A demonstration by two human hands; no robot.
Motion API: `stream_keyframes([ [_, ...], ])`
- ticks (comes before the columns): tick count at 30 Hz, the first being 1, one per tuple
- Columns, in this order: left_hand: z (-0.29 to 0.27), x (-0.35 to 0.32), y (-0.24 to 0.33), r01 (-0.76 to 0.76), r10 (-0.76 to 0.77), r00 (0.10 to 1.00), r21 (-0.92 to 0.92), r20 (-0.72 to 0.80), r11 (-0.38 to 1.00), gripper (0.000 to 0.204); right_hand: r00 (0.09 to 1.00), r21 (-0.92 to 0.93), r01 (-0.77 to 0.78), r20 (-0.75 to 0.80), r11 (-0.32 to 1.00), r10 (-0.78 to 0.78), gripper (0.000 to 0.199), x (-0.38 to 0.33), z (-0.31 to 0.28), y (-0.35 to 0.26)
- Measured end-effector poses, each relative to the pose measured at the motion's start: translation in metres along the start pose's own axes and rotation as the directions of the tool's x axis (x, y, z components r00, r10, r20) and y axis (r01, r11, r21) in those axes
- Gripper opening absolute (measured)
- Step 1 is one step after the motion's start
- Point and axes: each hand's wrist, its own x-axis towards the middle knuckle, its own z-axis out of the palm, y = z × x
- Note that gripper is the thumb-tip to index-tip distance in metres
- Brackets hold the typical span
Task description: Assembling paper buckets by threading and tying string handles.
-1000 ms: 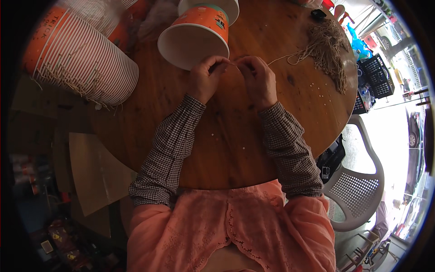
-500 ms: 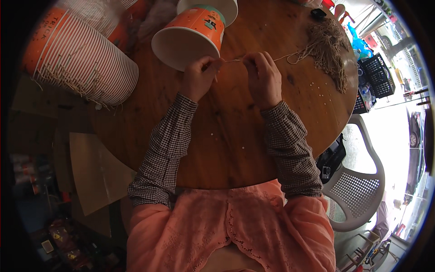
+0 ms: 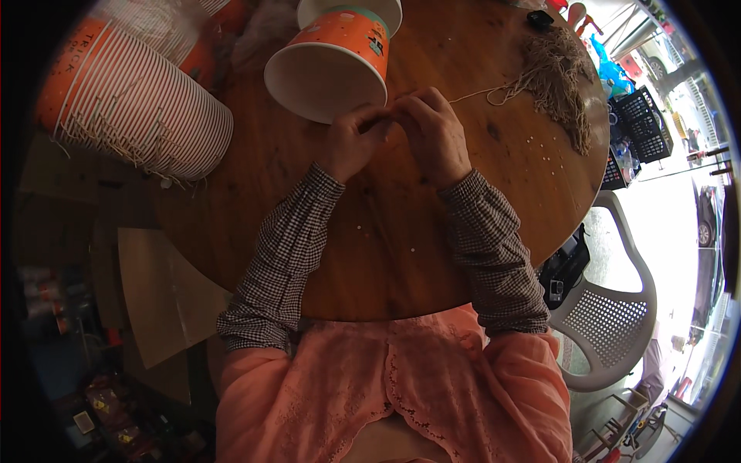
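Hands, two (left hand (image 3: 351, 143), right hand (image 3: 432, 127)), one string (image 3: 471, 96)

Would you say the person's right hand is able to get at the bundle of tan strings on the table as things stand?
Probably yes. The bundle of tan strings lies on the bare wooden table, to the right of the right hand, with nothing between them. That hand is pinching one string together with the left hand, though.

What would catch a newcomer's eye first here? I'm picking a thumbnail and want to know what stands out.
Probably the orange paper bucket lying on its side near the far edge of the round wooden table, its white open mouth facing the person. Right in front of it, the left hand and right hand meet, pinching a thin string that runs to a bundle of strings at the right. A long nested stack of buckets lies at the left.
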Motion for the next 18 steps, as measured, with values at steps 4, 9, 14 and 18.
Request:
stream_keyframes([
  [4,0.002,-0.001,-0.003,-0.073,0.075,0.996,0.035,-0.047,0.997,0.019,0.986,0.148,-0.166,0.050,0.975,0.160,0.009,0.000,0.002,0.002],
  [9,-0.001,0.000,0.001,0.046,-0.047,0.999,-0.053,-0.011,0.998,0.019,0.928,0.482,-0.371,0.161,0.794,0.336,0.013,0.001,0.005,0.017],
  [14,0.000,-0.002,-0.003,0.056,-0.079,0.993,-0.222,-0.093,0.973,0.021,0.903,0.449,-0.428,0.249,0.784,0.351,0.017,-0.001,0.005,0.013],
  [18,0.003,-0.005,0.005,0.081,-0.104,0.988,-0.195,-0.111,0.978,0.021,0.941,0.242,-0.336,0.137,0.910,0.311,0.015,-0.002,0.003,0.009],
])
